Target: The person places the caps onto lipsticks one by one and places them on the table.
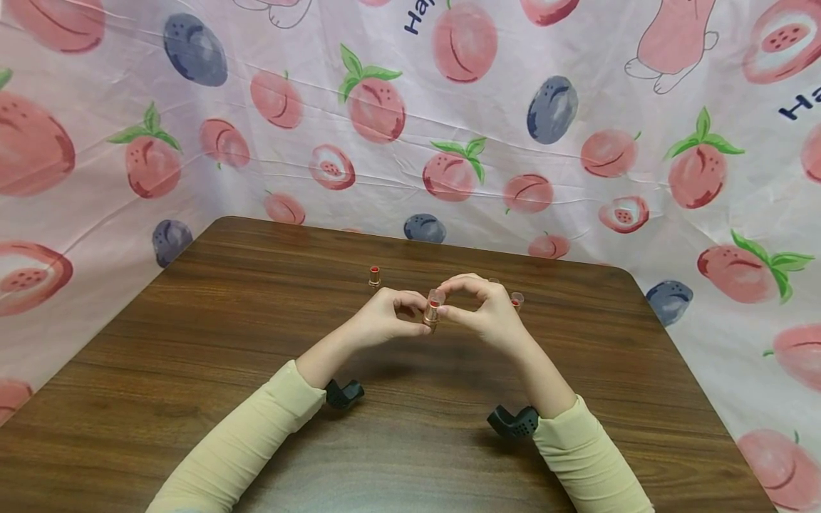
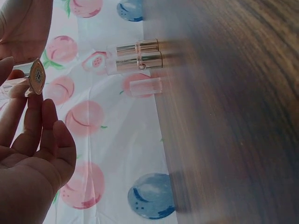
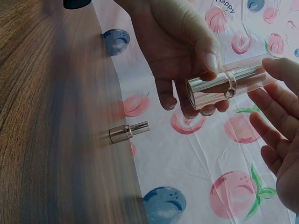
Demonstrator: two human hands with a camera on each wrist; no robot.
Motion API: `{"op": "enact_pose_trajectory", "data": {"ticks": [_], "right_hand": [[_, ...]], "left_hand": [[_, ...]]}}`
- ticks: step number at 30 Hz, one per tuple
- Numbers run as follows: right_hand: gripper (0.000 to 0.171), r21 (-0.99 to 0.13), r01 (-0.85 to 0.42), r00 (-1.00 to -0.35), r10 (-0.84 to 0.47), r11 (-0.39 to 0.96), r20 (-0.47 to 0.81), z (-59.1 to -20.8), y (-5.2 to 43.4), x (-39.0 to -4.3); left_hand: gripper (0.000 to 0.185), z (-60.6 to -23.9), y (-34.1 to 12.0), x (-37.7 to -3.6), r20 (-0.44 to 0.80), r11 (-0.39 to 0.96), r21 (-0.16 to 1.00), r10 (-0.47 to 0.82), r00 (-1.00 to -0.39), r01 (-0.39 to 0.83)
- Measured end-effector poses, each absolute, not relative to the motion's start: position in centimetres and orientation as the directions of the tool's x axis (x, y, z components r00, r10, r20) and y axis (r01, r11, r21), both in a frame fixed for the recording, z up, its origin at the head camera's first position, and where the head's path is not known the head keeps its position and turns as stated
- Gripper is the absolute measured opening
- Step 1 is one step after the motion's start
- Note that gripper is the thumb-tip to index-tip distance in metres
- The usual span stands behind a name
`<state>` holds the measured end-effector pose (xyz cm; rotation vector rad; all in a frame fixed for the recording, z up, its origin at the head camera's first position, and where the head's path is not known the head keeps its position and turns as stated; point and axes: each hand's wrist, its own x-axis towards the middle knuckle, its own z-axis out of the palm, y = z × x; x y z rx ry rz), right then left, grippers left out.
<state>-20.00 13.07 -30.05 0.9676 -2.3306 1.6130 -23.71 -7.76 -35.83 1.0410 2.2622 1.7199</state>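
Observation:
My left hand (image 1: 385,317) grips the gold base of a red lipstick (image 1: 432,308), held upright above the table, thumb and fingers around it. My right hand (image 1: 482,313) pinches the clear cap (image 3: 257,70) that covers the top of that lipstick. In the right wrist view the cap sits over the gold inner tube, near the ring-like trim. The lipstick's gold underside with a round label (image 2: 37,77) faces the left wrist camera. Past the hands stands an uncapped red lipstick (image 1: 375,276), seen as a gold tube (image 3: 130,132) in the right wrist view.
Two gold lipsticks with clear caps (image 2: 140,61) stand side by side on the right of the table, with a loose clear cap (image 2: 145,87) near them. The brown wooden table (image 1: 160,356) meets a fruit-print cloth (image 1: 308,178) behind. Dark mounts (image 1: 513,422) sit at both wrists.

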Motion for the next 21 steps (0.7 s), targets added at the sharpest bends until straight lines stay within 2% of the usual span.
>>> {"op": "enact_pose_trajectory", "data": {"ticks": [14,21], "right_hand": [[0.017,-0.787,-0.587,-0.782,-0.381,0.189,0.493,-29.4,14.0,-20.2],[0.019,-0.778,-0.604,-0.78,-0.327,0.172,0.533,-31.0,15.4,-22.2]], "left_hand": [[0.029,-36.0,-8.0,-24.0,0.293,0.17,0.875,0.557,-0.777,0.453],[0.03,-36.0,-8.6,-24.5,0.268,0.218,0.866,0.555,-0.787,0.449]]}}
